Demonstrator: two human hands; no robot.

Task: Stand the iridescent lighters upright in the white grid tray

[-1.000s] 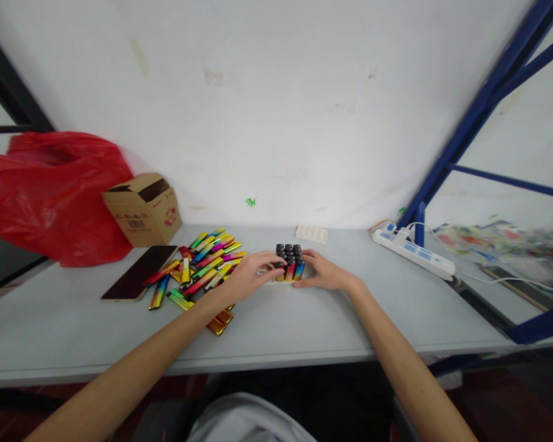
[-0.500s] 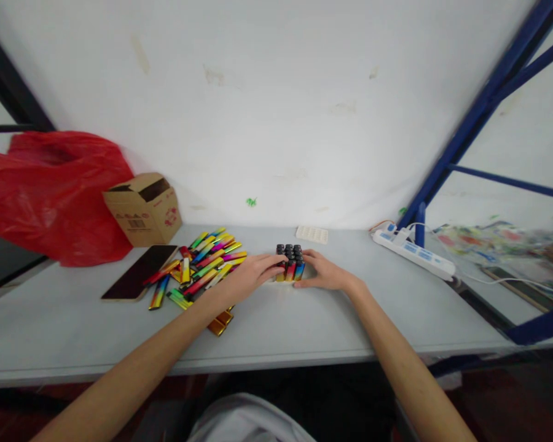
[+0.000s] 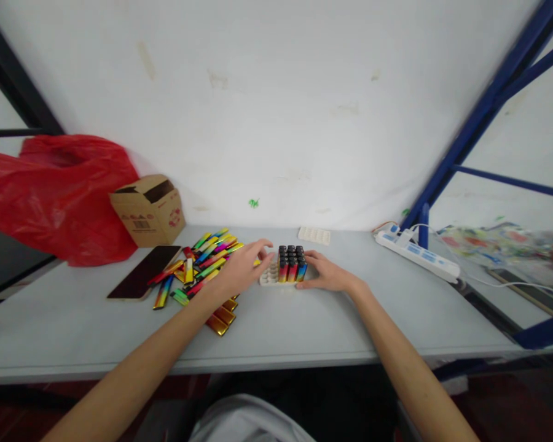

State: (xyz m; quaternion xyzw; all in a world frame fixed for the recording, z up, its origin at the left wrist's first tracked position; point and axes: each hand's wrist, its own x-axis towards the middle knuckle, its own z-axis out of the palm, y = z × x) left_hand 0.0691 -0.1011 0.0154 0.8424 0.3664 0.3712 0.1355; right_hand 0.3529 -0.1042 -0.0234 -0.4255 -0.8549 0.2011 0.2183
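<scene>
Several shiny multicoloured tubes with black tops [image 3: 292,267] stand upright in rows in a white tray with holes [image 3: 268,276]. The holes at the tray's left end are bare. My right hand [image 3: 325,272] holds the right end of the tray, thumb at the front and fingers behind the tubes. My left hand [image 3: 245,268] is open, its fingers apart just left of the standing tubes and over the tray's left edge; nothing shows in it. Under and beyond my left forearm lies a loose pile of similar shiny tubes [image 3: 207,258], partly hidden by the arm.
A dark-screened phone or tablet [image 3: 142,274] lies left of the pile. Behind it are a cardboard box [image 3: 152,215] and a red plastic bag [image 3: 74,202]. A second white tray [image 3: 314,235] lies near the wall. A power strip [image 3: 417,255] with cables is at the right.
My left hand has drawn back leftward from the standing tubes, uncovering the tray's left end, and its fingers have parted. My right hand stays at the tray's right end.
</scene>
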